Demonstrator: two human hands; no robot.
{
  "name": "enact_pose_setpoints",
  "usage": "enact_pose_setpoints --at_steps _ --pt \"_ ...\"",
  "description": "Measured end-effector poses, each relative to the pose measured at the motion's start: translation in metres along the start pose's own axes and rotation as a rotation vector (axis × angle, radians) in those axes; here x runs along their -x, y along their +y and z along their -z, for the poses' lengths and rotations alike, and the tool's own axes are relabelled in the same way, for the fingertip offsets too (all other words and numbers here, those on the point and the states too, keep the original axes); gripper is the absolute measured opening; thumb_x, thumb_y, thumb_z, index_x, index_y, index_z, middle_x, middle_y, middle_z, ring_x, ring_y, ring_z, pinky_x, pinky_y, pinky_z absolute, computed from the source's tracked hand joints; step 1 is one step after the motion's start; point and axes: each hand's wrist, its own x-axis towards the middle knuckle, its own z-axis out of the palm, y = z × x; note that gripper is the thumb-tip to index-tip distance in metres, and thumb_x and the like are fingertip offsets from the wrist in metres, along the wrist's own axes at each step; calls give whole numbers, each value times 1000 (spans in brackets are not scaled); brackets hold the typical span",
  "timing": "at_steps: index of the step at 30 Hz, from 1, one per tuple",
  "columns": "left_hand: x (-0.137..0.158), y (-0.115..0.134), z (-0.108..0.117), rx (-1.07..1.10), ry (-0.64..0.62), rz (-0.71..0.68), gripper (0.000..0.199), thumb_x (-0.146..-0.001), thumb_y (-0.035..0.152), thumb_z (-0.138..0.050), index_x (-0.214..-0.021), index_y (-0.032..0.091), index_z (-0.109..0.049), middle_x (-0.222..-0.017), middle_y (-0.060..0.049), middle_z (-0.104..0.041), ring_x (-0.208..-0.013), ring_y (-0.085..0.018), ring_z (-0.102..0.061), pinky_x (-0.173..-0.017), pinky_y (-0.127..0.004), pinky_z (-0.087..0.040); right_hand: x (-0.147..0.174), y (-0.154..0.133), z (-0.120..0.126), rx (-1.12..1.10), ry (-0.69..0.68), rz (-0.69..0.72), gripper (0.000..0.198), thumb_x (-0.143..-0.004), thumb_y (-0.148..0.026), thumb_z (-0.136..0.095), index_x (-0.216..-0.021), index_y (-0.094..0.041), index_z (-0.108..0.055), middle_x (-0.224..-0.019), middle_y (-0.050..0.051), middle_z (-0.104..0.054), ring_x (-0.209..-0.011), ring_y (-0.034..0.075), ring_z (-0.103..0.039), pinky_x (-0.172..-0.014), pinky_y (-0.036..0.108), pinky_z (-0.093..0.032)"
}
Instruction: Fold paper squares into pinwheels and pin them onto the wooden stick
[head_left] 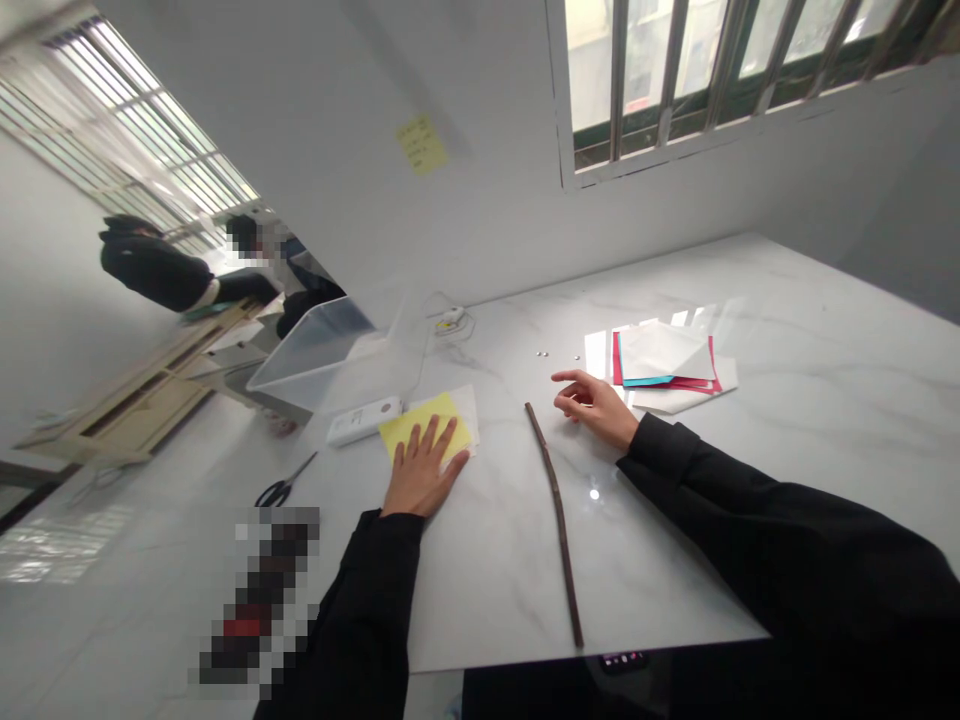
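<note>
My left hand (425, 468) lies flat with fingers spread on a yellow sheet of paper (412, 418), which rests over some white paper (468, 410). To the right, my right hand (592, 405) hovers or rests lightly by the tabletop, fingers loosely bent and apart, with nothing seen in it. Between the two hands a thin brown stick (556, 500) lies lengthwise, touching neither. Just beyond my right fingertips are a few tiny shiny pieces (543, 354), too small to name. A stack of white, red and blue paper (664, 355) sits beyond my right wrist.
Left of the yellow paper lies a white box-shaped device (365, 421). Black-handled scissors (279, 490) are at the left edge, near a clear plastic bin (322, 345). A small white item with a cable (451, 319) is by the wall. Other people (154, 265) are at far left.
</note>
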Motion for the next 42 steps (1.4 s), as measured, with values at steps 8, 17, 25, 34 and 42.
enact_pose_setpoints --at_steps 8,17,25,34,42 --pt "-8 -1 3 -51 -26 -33 69 -104 60 -37 -167 31 -29 -176 -7 -19 -162 -39 -15 -127 -62 -18 -17 -20 48 719 157 465 22 -100 -31 -56 -110 -22 -74 -109 11 -76 -108 28 -69 -101 47 -52" --pt "-48 71 51 223 358 -327 67 -100 58 -52 -159 27 -46 -171 -13 -32 -158 -39 -30 -124 -62 -28 -24 22 140 1201 134 -85 68 -97 -54 -59 -151 -13 -53 -162 23 -45 -151 43 -39 -118 71 -30" --pt "-76 145 3 622 590 -376 30 -92 23 -63 -121 23 -73 -133 -10 -68 -125 -25 -63 -112 -43 -49 -27 26 143 1203 205 -34 47 -98 -38 -60 -139 -16 -67 -150 16 -61 -139 31 -58 -114 44 -45" --pt "-70 134 3 779 615 -254 21 -90 17 -62 -102 24 -77 -115 -7 -73 -108 -21 -68 -84 -33 -57 -22 -17 127 999 583 136 29 -95 -36 -61 -108 -21 -83 -113 12 -81 -111 32 -73 -100 44 -53" --pt "-73 143 3 1508 208 -115 41 -97 51 -59 -110 16 -76 -105 -10 -76 -84 -17 -70 -81 -32 -57 -7 -49 42 -165 476 20 67 -87 -79 -58 -103 -17 -78 -91 11 -79 -88 29 -76 -75 38 -62"
